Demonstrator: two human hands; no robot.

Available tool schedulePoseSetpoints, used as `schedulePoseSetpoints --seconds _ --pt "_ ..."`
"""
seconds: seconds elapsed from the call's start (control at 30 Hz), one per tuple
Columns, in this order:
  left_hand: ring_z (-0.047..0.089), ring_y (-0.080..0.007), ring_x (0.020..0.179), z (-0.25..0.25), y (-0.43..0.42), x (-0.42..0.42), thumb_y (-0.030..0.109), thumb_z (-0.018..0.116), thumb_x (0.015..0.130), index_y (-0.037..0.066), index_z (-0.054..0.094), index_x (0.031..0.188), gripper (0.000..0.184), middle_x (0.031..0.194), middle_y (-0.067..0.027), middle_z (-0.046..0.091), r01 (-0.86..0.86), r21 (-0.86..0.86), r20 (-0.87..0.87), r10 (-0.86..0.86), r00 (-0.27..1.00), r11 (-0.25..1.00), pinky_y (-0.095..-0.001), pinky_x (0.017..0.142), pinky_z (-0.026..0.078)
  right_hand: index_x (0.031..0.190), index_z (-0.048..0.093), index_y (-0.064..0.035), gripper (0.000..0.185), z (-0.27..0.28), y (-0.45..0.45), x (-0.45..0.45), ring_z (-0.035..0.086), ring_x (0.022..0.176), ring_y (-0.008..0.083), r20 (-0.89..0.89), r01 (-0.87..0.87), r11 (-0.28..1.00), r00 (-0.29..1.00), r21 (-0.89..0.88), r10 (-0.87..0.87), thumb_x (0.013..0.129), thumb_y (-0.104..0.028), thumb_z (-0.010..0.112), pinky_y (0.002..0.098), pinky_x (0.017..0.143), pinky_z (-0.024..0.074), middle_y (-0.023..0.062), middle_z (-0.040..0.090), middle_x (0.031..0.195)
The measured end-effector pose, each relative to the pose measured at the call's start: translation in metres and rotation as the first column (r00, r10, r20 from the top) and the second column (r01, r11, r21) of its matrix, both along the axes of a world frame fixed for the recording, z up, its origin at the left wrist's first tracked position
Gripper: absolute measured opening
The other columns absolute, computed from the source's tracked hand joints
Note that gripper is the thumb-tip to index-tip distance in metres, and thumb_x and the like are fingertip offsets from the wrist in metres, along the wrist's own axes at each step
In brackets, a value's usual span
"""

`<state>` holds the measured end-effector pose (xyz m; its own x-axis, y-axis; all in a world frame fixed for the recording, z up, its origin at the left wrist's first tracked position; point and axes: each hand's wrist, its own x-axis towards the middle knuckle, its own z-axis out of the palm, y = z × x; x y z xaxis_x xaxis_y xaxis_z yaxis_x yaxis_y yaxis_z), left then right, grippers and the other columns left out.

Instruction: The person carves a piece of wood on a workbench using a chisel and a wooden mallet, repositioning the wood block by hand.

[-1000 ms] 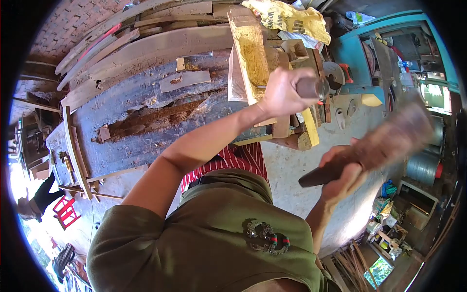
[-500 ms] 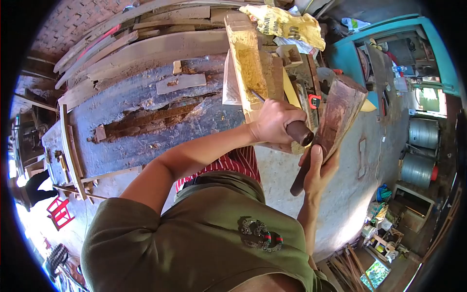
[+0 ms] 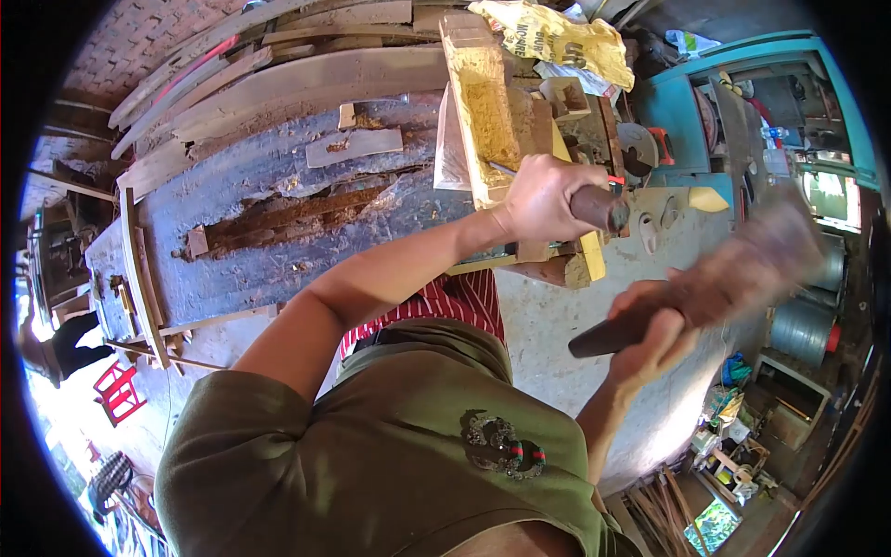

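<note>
My left hand [image 3: 548, 198] is wrapped round the dark handle of a chisel [image 3: 599, 207]. The chisel's thin blade reaches left into the hollow of a pale yellow wooden block [image 3: 461, 58], close to its near end. My right hand [image 3: 659, 339] grips the handle of a wooden mallet [image 3: 756, 265], whose head is smeared by motion. That head is raised to the right, apart from the chisel's butt end. Wood dust lies along the hollow of the block.
The worn workbench [image 3: 278, 241] has a long broken gap. Curved planks [image 3: 306, 88] lie along its far side. A yellow sack [image 3: 561, 42] is behind the block. A teal cabinet [image 3: 677, 116] stands at right, a red stool [image 3: 119, 392] at left.
My right hand has swung the mallet to the right, away from the chisel. The chisel and my left hand remain at the block, appearing slightly further right as the view shifts.
</note>
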<state>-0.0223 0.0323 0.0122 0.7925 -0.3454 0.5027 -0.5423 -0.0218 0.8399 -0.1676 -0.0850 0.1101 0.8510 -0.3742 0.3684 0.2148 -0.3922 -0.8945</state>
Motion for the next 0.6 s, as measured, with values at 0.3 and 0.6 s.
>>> schedulePoseSetpoints --seconds 0.3,0.6 --pt "0.066 -0.0327 0.065 -0.007 -0.001 -0.007 0.016 0.080 0.059 0.015 0.066 0.084 0.029 0.067 -0.0104 0.064 -0.024 -0.011 0.001 0.024 1.000 1.000 -0.0389 0.057 0.051 0.122 0.050 0.0058 0.038 -0.018 0.006 -0.004 0.053 0.059 0.0119 -0.169 0.098 0.995 0.981 0.035 -0.091 0.092 -0.014 0.061 0.0261 0.053 0.0425 0.0088 0.060 0.078" --pt "0.072 -0.0292 0.072 0.004 -0.004 0.012 0.023 0.081 0.064 0.020 0.074 0.093 0.030 0.075 -0.0102 0.071 0.053 0.036 -0.103 -0.049 0.993 0.998 -0.0388 0.066 0.056 0.128 0.047 0.0043 0.047 -0.026 0.001 -0.006 0.053 0.055 0.0116 -0.255 0.046 0.992 0.967 0.121 -0.013 0.094 -0.023 0.066 0.0267 0.049 0.0425 0.0102 0.062 0.080"
